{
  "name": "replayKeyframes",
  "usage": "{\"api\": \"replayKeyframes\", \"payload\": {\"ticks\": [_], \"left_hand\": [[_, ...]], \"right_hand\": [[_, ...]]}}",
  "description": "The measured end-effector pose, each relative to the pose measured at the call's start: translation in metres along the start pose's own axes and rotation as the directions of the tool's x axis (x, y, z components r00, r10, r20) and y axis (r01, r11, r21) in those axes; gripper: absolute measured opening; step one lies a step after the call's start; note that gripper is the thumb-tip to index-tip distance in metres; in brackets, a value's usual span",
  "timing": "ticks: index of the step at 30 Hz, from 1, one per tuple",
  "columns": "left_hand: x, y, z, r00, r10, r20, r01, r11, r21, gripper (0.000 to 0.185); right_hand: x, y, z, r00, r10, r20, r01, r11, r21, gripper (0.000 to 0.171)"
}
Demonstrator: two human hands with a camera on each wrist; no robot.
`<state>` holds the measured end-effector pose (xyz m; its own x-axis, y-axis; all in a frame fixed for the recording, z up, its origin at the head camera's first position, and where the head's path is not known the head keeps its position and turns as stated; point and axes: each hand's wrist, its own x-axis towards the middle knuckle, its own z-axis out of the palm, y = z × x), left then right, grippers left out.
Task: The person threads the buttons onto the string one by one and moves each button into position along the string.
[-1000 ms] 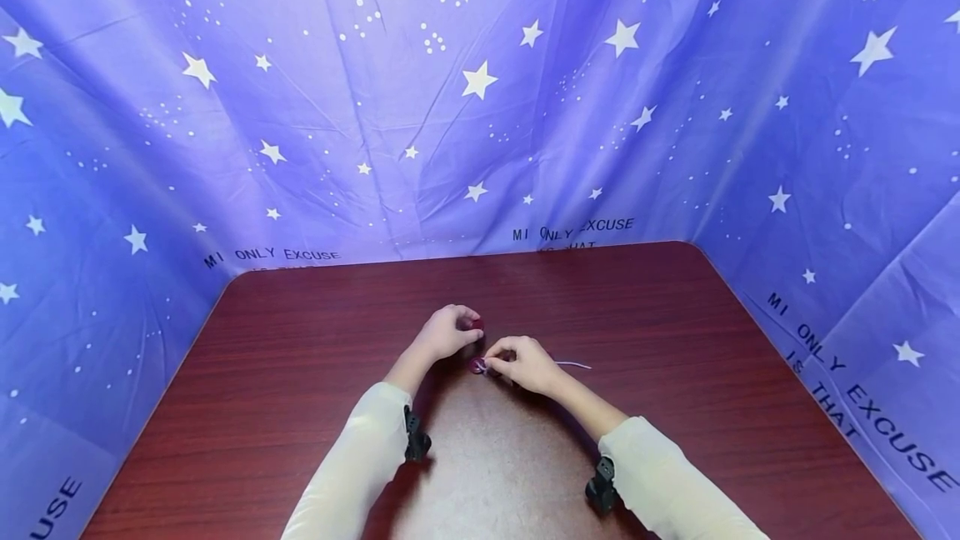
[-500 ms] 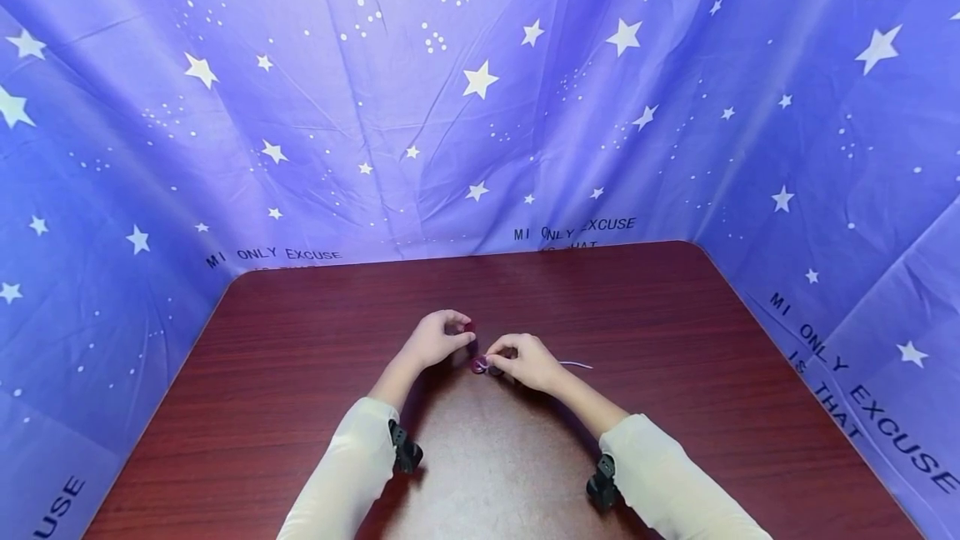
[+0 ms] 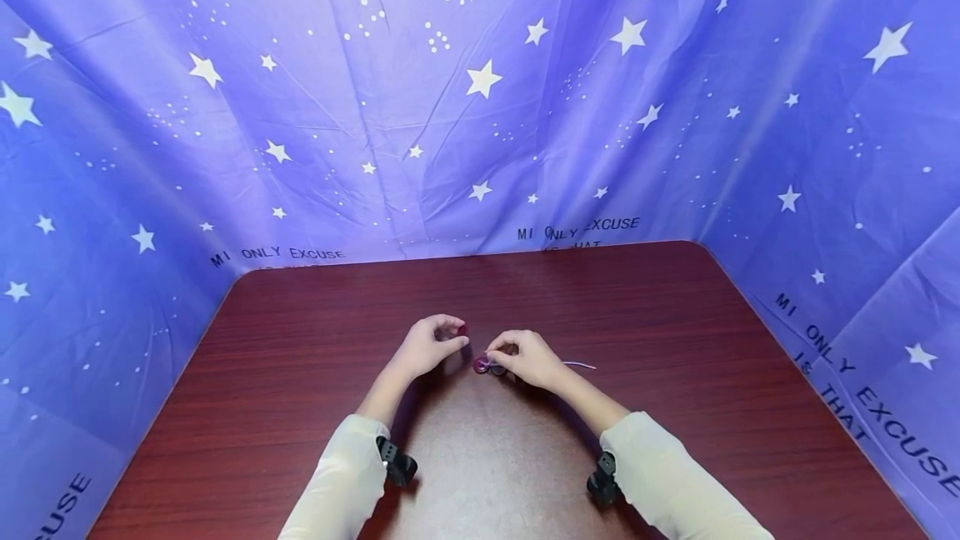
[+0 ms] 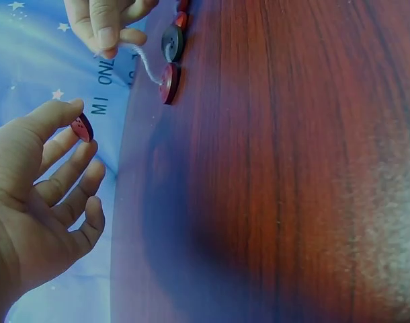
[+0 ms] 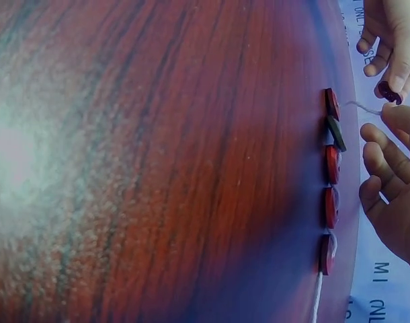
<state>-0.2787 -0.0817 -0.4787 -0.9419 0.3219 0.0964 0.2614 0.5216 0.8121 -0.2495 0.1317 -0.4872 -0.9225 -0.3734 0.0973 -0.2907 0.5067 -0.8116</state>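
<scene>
Loose button (image 4: pixel 83 128) between left-hand fingertips (image 4: pixel 70 108).

Bright, even light; soft glare on the glossy dark red wooden table (image 3: pixel 480 473), wide-angle bending at edges, wrist views blurred.

Five buttons (image 5: pixel 332 180) lie in a row on the wooden table (image 5: pixel 158 168). The right hand (image 5: pixel 393 195) pinches a white string (image 5: pixel 361 106); the left hand (image 5: pixel 393 40) holds a dark button (image 5: pixel 389 93) just beside it.
</scene>
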Motion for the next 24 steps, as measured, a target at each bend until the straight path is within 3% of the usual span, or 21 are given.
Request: {"api": "replayKeyframes", "payload": {"ticks": [24], "left_hand": [[-0.011,-0.004,0.001,0.998,0.057,0.005,-0.055,0.987,-0.148,0.033]], "right_hand": [[0.005,-0.006,0.0,0.999,0.019,-0.025,-0.02,1.0,-0.007,0.013]]}}
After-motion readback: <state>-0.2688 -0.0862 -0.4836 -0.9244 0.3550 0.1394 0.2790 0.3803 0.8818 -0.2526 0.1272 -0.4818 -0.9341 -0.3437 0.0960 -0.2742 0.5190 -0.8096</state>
